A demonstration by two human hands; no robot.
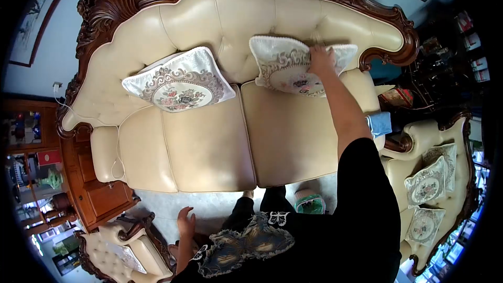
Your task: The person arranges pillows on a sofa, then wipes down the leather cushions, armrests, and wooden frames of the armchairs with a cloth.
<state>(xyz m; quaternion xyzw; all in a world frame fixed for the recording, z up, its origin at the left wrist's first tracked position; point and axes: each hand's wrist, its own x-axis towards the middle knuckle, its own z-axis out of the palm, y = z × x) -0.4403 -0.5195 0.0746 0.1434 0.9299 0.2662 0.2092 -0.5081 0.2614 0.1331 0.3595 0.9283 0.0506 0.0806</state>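
Note:
My right hand (321,63) reaches forward to the sofa back and grips the top edge of a cream throw pillow (285,68) with a floral medallion. The pillow's upper edge dips under my fingers, and part of its front is hidden by the hand. A matching throw pillow (183,81) leans against the backrest to the left, untouched. My left hand (186,222) hangs low by my side over the floor, holding nothing, its fingers loosely apart. Both pillows rest on a cream leather sofa (204,147) with a carved wooden frame.
A blue folded item (380,124) lies on the sofa's right arm. On the right, another sofa (398,178) holds several similar pillows. A green-lined bin (310,204) stands near my feet. A white cable (119,147) trails over the left arm, near a wooden cabinet (99,199).

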